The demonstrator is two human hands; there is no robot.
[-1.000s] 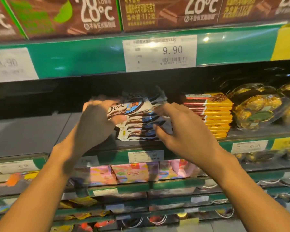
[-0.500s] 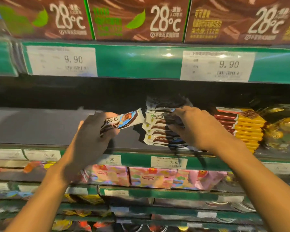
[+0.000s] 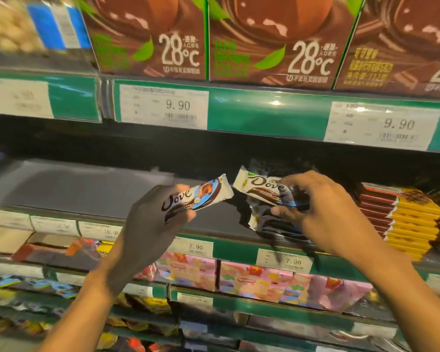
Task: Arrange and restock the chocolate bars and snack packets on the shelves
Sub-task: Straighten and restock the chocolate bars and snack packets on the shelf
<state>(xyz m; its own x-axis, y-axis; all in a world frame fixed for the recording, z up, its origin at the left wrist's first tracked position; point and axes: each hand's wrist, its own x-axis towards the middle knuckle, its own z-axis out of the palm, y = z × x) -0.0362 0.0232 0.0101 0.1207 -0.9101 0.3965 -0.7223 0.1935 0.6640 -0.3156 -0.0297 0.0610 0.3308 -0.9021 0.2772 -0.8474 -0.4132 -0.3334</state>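
My left hand (image 3: 153,224) grips one white Dove chocolate bar (image 3: 201,196), lifted just above the grey middle shelf (image 3: 74,191) and tilted up to the right. My right hand (image 3: 323,212) holds a stack of Dove bars (image 3: 262,191) at the shelf's front, thumb below and fingers over the top bar. The lower bars of that stack are blurred and partly hidden by the hand. The single bar's right end nearly touches the stack.
A pile of red and yellow chocolate bars (image 3: 401,219) lies right of the stack. Brown 28°C boxes (image 3: 272,39) fill the shelf above, over green rails with price tags (image 3: 163,107). Pink packets (image 3: 252,278) and other snacks sit on lower shelves. Bare grey shelf stretches left.
My left hand has pulled one Dove bar off the stack and moved it left and slightly up. My right hand has shifted to hold the remaining stack's top. The view moved left.
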